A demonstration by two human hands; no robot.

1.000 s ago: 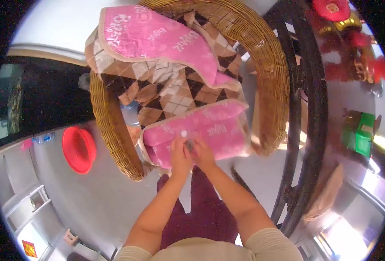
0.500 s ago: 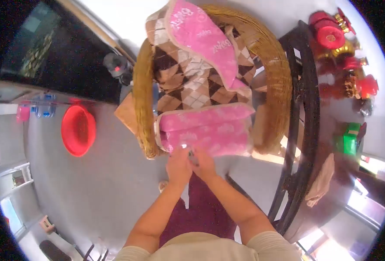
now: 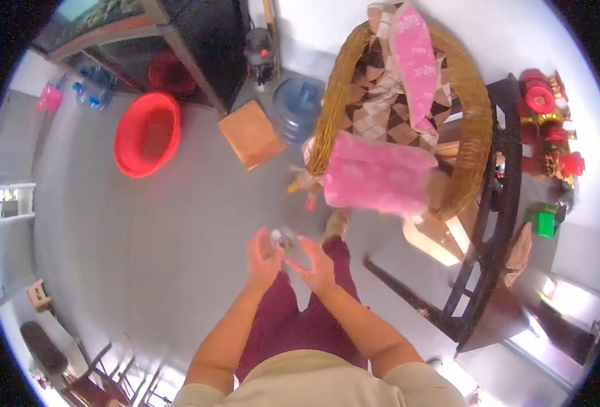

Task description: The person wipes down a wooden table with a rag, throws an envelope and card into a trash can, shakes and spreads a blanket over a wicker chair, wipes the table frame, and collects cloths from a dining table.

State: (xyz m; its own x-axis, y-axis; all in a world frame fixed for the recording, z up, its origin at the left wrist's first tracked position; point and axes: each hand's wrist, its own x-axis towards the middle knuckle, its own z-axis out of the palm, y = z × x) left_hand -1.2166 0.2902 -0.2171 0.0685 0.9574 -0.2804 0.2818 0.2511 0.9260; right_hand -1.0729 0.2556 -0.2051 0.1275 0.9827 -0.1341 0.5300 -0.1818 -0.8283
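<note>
A small shiny, see-through object, too blurred to name, sits between my two hands in front of my legs. My left hand curls around its left side. On the other side, the fingers of my right hand hold it too. Beyond my hands stands a wicker chair with a brown checked cover on it. A pink patterned cloth hangs over the seat's front, and another pink piece lies up the backrest.
A red basin is on the floor at left. A tan square board and a blue water jug sit left of the chair. Along the right runs a dark wooden table carrying red and gold ornaments and a green box.
My view has swung left, so the chair now appears further right and more floor shows. My hands are now apart from the chair's pink cloth, with the small object showing more between them.
</note>
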